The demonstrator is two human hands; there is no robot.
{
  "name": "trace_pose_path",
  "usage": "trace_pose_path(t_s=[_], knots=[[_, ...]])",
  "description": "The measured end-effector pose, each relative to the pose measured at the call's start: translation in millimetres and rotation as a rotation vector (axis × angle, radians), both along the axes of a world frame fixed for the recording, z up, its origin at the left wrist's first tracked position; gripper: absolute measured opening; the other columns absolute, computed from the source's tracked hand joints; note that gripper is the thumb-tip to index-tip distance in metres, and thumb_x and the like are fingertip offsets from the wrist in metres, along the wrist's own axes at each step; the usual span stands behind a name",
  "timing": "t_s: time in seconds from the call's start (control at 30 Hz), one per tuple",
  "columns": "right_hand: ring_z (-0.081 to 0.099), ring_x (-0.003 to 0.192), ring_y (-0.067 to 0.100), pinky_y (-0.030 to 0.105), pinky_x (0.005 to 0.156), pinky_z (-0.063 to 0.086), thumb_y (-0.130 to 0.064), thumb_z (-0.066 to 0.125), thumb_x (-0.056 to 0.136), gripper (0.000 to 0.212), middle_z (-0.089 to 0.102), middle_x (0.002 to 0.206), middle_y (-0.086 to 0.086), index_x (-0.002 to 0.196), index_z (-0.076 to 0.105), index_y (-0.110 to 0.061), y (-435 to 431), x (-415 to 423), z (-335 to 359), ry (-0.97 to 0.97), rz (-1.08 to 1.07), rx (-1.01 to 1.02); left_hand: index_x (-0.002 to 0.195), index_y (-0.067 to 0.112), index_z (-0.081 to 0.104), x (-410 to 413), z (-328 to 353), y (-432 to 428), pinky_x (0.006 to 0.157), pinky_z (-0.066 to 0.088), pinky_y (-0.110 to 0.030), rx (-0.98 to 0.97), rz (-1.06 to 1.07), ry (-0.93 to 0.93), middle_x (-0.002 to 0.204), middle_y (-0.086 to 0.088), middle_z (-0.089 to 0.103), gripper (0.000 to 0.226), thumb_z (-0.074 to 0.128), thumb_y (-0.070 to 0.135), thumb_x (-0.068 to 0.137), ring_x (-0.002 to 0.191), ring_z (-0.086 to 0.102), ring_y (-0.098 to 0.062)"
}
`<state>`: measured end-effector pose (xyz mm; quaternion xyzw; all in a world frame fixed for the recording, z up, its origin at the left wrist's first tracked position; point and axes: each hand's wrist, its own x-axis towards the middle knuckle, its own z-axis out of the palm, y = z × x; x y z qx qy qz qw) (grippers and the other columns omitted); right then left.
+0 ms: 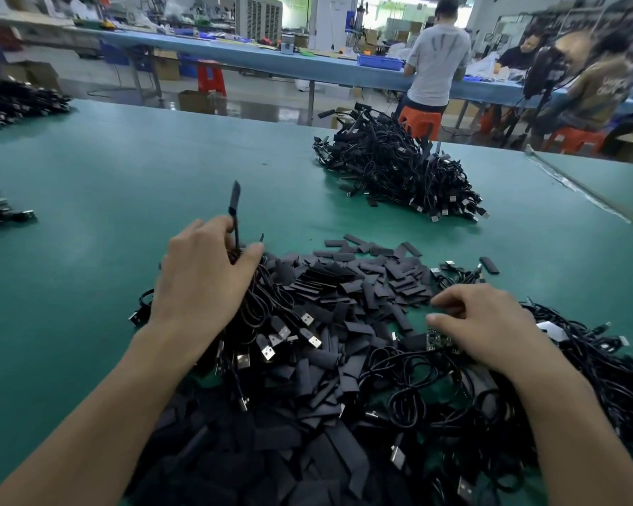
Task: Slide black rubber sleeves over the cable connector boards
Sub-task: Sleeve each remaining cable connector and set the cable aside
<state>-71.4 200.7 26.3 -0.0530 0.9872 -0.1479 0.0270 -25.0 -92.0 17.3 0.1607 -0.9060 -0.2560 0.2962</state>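
The fingers [212, 225] of the left hand [205, 275] are curled tight round a bunch of thin black cables [267, 308], at the left edge of the big pile of flat black rubber sleeves [362, 283]. One black sleeved cable end [235, 199] sticks up out of the fist. I think the hand keeps the done ones together like this so they do not get mixed up again.

The fingers [450, 297] of the right hand [490, 323] are bent, with the tips close together, at the right edge of the sleeve pile. I cannot tell if they pinch anything. A small green connector board [438, 341] lies just under the thumb, so this hand is probably going for the next board or sleeve.

The sleeve pile sits in the middle, close to both hands, which makes it easy to reach. To its right lies a tangle of loose black cables [600, 363]. Behind it, well apart on the green desk [125, 169], is a big heap of black cables [399, 173], likely the finished ones, put far off to be out of the way.
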Motion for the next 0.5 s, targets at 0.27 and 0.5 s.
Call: trace_pose_path(t_s=[0.27, 0.5], knots=[[0.045, 0.118, 0.021, 0.036, 0.098, 0.04, -0.046, 0.078, 0.077, 0.034, 0.044, 0.116, -0.004, 0.106, 0.067, -0.034, 3, 1, 2, -0.064, 0.013, 0.211, 0.143, 0.021, 0.043, 0, -7, -5, 0.088, 0.049, -0.05, 0.016, 0.127, -0.148, 0.133, -0.007, 0.043, 0.085, 0.063, 0.072, 0.078, 0.12, 0.051, -0.031], [0.063, 0.08, 0.006, 0.029, 0.078, 0.051, -0.025, 0.08, 0.08, 0.022, 0.067, 0.08, -0.014, 0.072, 0.062, -0.033, -2, 6, 13, 0.202, 0.181, -0.174, 0.095, 0.021, 0.073, 6, 2, 21, 0.077, 0.049, -0.028, -0.079, -0.254, 0.155, 0.088, 0.007, 0.067, 0.022, 0.061, 0.039, 0.089, 0.083, 0.061, -0.013]])
